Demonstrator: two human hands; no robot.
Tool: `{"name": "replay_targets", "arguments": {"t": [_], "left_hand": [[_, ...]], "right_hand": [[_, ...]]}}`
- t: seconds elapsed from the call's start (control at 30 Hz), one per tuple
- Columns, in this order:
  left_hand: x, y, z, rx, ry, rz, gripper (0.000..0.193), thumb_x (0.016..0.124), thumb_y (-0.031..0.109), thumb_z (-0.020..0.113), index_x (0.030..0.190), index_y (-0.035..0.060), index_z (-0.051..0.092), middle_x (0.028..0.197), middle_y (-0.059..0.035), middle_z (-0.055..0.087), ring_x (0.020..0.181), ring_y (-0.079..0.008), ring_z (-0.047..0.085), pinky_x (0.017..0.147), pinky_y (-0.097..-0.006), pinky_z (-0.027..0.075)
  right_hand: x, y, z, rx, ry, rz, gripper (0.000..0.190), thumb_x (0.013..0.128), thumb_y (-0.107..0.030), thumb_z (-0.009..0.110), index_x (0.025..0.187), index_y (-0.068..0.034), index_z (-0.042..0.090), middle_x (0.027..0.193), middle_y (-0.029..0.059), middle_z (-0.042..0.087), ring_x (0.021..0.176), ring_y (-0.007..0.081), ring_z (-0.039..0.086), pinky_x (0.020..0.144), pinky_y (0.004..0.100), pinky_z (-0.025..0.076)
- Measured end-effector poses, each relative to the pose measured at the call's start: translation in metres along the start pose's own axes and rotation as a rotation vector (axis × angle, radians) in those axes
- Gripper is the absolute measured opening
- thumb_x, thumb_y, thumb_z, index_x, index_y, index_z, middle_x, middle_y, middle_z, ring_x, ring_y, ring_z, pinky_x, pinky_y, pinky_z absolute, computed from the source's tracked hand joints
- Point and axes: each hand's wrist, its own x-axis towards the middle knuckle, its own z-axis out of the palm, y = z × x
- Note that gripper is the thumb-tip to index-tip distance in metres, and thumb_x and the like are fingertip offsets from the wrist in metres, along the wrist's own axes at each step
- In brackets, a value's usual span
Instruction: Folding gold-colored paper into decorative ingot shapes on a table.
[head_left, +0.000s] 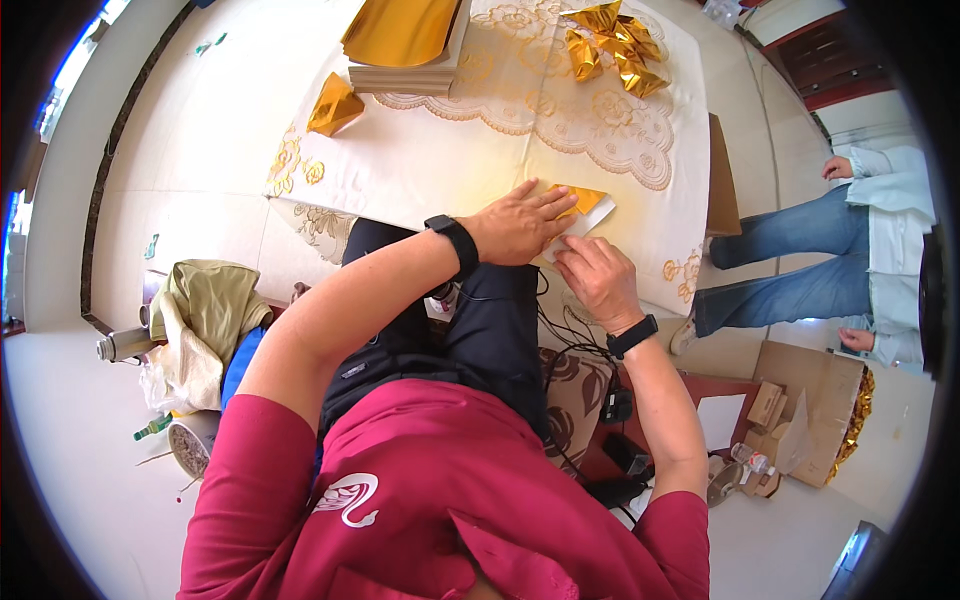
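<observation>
A partly folded sheet of gold foil paper (591, 199) with a white underside lies near the front edge of the cloth-covered table (450, 157). My left hand (517, 225) rests flat across it, palm down with the fingers slightly spread, covering much of the sheet. At the near edge, my right hand (598, 281) has thumb and fingertips pinched on the white side of the paper. Each wrist wears a black band.
A paper stack topped with gold sheets (405, 37) stands at the far left of the table. One folded gold piece (334, 105) lies beside it; several more folded gold pieces (619, 45) are heaped far right. A person in jeans (787, 262) stands at right, near a cardboard box (810, 412).
</observation>
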Motion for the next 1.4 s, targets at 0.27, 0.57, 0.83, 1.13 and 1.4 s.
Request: {"name": "replay_targets", "arguments": {"t": [0.27, 0.57, 0.83, 1.13, 1.4], "left_hand": [[0.001, -0.002, -0.003, -0.014, -0.038, 0.010, 0.056, 0.095, 0.023, 0.054, 0.148, 0.0084, 0.040, 0.159, -0.0134, 0.028, 0.149, -0.0289, 0.024, 0.119, -0.0536, 0.021], [0.002, 0.000, -0.007, -0.021, -0.073, 0.003, 0.057, 0.097, 0.026, 0.053, 0.149, 0.0100, 0.038, 0.160, -0.0137, 0.027, 0.150, -0.0293, 0.021, 0.119, -0.0541, 0.019], [0.002, -0.003, 0.000, -0.035, -0.022, 0.025, 0.057, 0.094, 0.027, 0.053, 0.147, 0.0088, 0.041, 0.159, -0.0158, 0.028, 0.149, -0.0298, 0.024, 0.118, -0.0553, 0.020], [0.001, -0.003, -0.001, -0.072, -0.033, 0.010, 0.058, 0.093, 0.026, 0.054, 0.147, 0.0088, 0.041, 0.159, -0.0158, 0.027, 0.149, -0.0290, 0.023, 0.118, -0.0549, 0.019], [0.004, -0.004, 0.003, -0.012, -0.001, 0.024, 0.055, 0.096, 0.029, 0.051, 0.146, 0.0081, 0.043, 0.158, -0.0155, 0.030, 0.148, -0.0292, 0.025, 0.117, -0.0550, 0.022]], "right_hand": [[0.002, -0.005, 0.008, 0.204, 0.044, 0.280, 0.011, 0.078, -0.014, 0.076, 0.084, -0.011, 0.069, 0.094, 0.0021, 0.063, 0.086, 0.0232, 0.063, 0.070, 0.0361, 0.053], [0.006, -0.002, 0.013, 0.272, -0.006, 0.377, 0.014, 0.080, -0.013, 0.077, 0.086, -0.006, 0.066, 0.092, 0.0057, 0.061, 0.080, 0.0253, 0.064, 0.067, 0.0352, 0.052], [0.003, 0.003, 0.021, 0.351, -0.009, 0.440, 0.022, 0.079, -0.011, 0.078, 0.093, -0.006, 0.062, 0.096, 0.0045, 0.059, 0.067, 0.0182, 0.062, 0.062, 0.0303, 0.051], [0.009, -0.001, 0.016, 0.447, -0.067, 0.563, 0.019, 0.081, -0.007, 0.075, 0.093, -0.005, 0.062, 0.096, 0.0052, 0.058, 0.063, 0.0164, 0.059, 0.061, 0.0296, 0.049], [0.010, 0.005, 0.019, 0.433, -0.088, 0.593, 0.014, 0.081, -0.010, 0.073, 0.089, -0.007, 0.063, 0.094, 0.0054, 0.058, 0.071, 0.0212, 0.062, 0.065, 0.0335, 0.051]]}}
